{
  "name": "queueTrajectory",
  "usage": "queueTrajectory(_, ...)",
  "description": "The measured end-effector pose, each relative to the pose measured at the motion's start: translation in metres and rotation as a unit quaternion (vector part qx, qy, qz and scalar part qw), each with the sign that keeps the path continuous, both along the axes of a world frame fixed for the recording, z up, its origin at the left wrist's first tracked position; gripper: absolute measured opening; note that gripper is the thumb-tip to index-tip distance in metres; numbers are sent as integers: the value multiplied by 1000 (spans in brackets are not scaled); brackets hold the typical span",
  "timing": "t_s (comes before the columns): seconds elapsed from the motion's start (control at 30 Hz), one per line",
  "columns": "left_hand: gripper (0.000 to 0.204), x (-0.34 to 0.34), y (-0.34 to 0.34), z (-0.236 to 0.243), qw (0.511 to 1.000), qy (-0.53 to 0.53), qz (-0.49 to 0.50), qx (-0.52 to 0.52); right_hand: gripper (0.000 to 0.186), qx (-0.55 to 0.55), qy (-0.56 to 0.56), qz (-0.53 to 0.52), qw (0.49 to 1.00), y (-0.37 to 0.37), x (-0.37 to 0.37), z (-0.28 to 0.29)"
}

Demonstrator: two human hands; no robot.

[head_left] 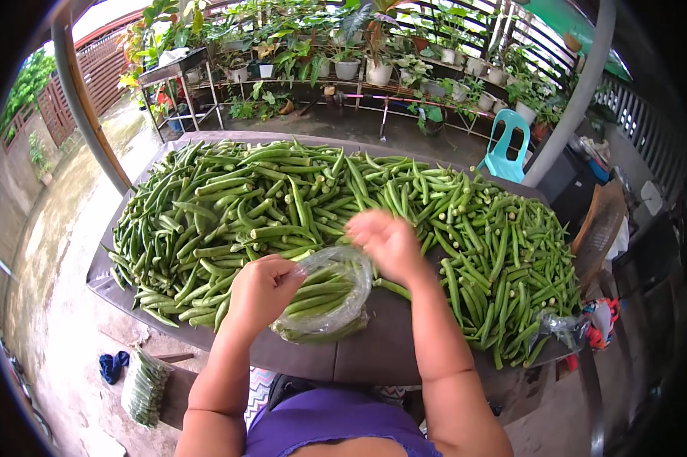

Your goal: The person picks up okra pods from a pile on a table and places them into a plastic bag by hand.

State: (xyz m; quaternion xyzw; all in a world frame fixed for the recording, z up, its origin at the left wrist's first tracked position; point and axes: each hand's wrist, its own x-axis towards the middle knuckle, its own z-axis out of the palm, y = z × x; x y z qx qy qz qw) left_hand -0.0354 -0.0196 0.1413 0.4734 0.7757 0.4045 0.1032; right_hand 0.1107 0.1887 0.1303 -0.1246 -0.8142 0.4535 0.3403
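Observation:
A clear plastic bag [330,293] partly filled with green okra pods lies on the dark table [374,354] just in front of me. My left hand [263,291] grips the bag's open rim on its left side. My right hand [389,241] hovers over the bag's right edge, blurred, fingers curled; whether it holds a pod I cannot tell. A large heap of loose okra [282,198] covers the table beyond both hands.
A teal plastic chair [505,148] stands behind the table. Potted plants on racks [374,61] line the back. Filled bags of okra [144,387] lie at lower left on a low surface. Another clear bag [560,327] sits at the table's right corner.

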Motion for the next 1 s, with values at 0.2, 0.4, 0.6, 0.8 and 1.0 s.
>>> queueTrajectory(0.2, 36, 17, -4, 9, 995, 67, -5, 78, 29, 281, -262, -242, 891, 196, 23, -92)
queueTrajectory(0.4, 59, 10, -25, 6, 976, 143, -2, 165, 15, 123, -78, -242, 959, 195, 25, -76)
queueTrajectory(0.6, 56, -3, -6, 8, 992, 120, -26, -1, 10, -83, 66, 27, 994, 75, 24, -12)
queueTrajectory(0.8, 24, -17, 11, 13, 980, 153, -10, -128, 26, 407, -116, 54, 905, -52, 29, 50)
queueTrajectory(1.0, 21, -10, 19, 11, 984, 144, 10, -108, 20, 573, -167, -9, 802, -71, -9, 6)
